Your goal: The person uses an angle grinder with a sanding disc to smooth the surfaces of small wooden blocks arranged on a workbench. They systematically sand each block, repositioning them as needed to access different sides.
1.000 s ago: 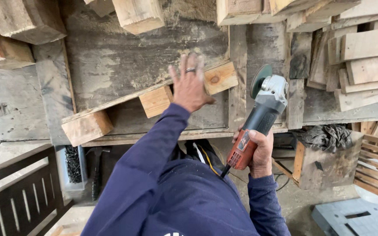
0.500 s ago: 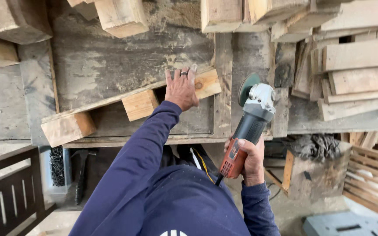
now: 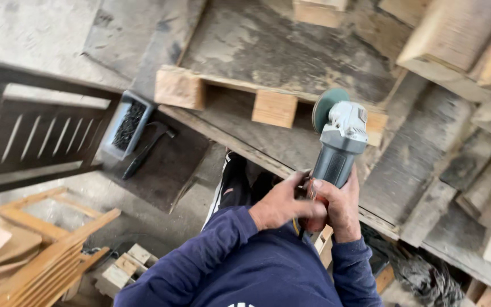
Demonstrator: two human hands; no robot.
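Observation:
Both hands are on a grey and red angle grinder (image 3: 339, 142) with a green disc, held over the edge of a worn wooden workbench (image 3: 291, 51). My right hand (image 3: 342, 207) grips the grinder's rear handle. My left hand (image 3: 282, 204) is closed over the same handle from the left side. Just beyond the disc lies a pallet piece: a board with wooden blocks (image 3: 274, 108) fixed under it. The grinder's disc is close to the rightmost block, and contact cannot be made out.
A hammer (image 3: 146, 149) and a grey box of dark screws (image 3: 127, 122) lie on a lower shelf at the left. Stacked timber (image 3: 456, 40) fills the upper right. Wooden frames (image 3: 35, 256) lie on the floor at the lower left, beside a dark slatted panel (image 3: 35, 136).
My left hand left the pallet board and closed on the grinder's handle. The view swung and tilted, so the bench now runs diagonally.

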